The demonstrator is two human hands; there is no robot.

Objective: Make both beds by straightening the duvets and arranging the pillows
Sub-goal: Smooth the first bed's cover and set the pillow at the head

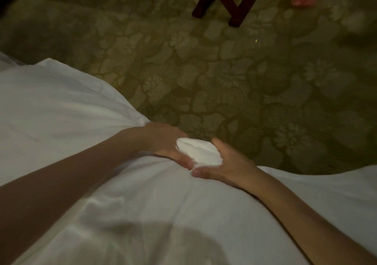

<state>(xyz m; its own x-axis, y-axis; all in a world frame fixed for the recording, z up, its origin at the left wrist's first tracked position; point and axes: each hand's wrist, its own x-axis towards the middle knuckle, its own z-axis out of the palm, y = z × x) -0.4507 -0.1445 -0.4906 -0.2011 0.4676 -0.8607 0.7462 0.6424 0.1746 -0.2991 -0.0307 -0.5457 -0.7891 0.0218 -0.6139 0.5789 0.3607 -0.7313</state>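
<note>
White cotton fills the near half of the view: the duvet (67, 105) lies spread over the bed, and one bunched corner of it (196, 150) pokes out past the bed's edge over the patterned carpet (234, 77). Both hands meet on that corner. The left hand (163, 140) grips it from the left, fingers curled over the top of the bunch and thumb pressed in below. The right hand (226, 166) closes on it from the right, thumb laid along the near side and fingers wrapped round the far side (their tips are hidden behind the cloth). The bunch sits directly between the two palms, neither hand nearer than the other. From the corner the duvet runs back toward the person and off to the left, creases fanning out from the grip, so the slack probably wants pulling outward, away from the body. Beyond the carpet stand dark wooden chair legs (226, 1) and something orange-and-white, too blurred to name.
</note>
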